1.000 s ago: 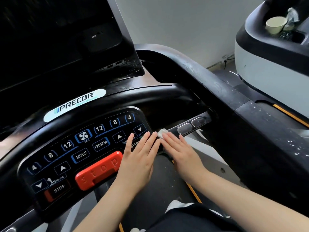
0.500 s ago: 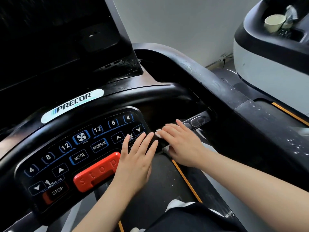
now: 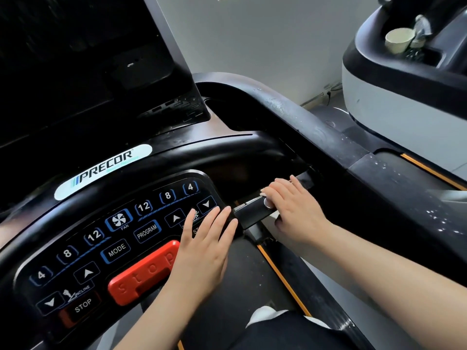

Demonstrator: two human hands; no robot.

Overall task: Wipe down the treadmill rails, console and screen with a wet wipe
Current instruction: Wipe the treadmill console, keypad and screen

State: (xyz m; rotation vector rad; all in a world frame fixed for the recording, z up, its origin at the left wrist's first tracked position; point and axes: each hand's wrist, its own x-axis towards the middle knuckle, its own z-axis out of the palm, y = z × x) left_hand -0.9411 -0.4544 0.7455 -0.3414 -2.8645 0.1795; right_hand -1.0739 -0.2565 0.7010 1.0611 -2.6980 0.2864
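While left hand lies flat on console, right hand grips handlebar.

The console was noted as glossy black plastic with printed key markings. The stop bar was seen as matt red plastic with a slightly grainy face. The handlebar grip was found smooth and shiny, with a metal-looking sensor plate. The right rail was recorded as matt black, scuffed and speckled with pale marks. The screen was observed as dark and smooth. A paper-looking cup was noted on the neighbouring machine.
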